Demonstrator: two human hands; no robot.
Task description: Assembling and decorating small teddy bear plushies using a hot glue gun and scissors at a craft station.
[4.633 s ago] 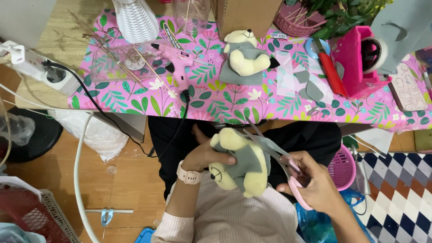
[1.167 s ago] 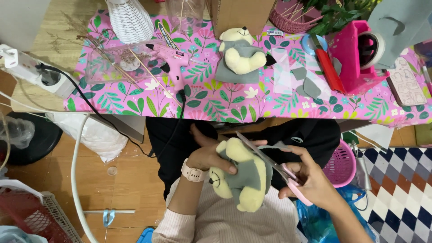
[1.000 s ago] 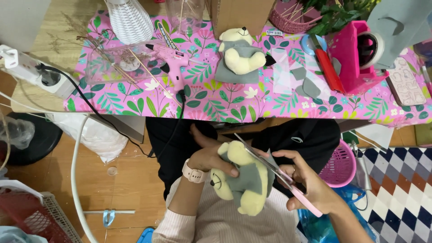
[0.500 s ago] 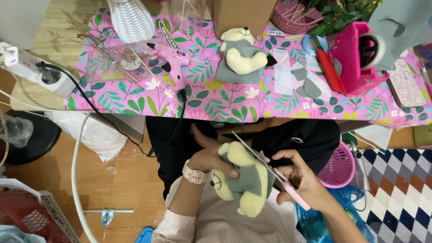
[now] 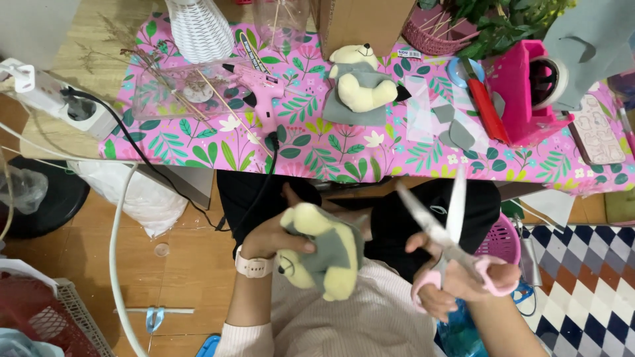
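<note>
Stuffed bear: a yellow toy [image 5: 324, 254] in a grey felt vest, held over the lap, low centre of frame.
Left hand: [image 5: 274, 231] wrapped around the toy's upper side, thumb pressing the plush.
Right hand: [image 5: 463, 281] fingers through pink handles, gripping scissors [image 5: 442, 228] with blades spread wide, just right of the toy.
Doing it well: keep the toy steady, blades angled clear of the thumb, snip only felt.
Tabletop: [image 5: 317, 149] a second bear [image 5: 360, 82] and pink glue gun [image 5: 261, 82] lie above.
</note>
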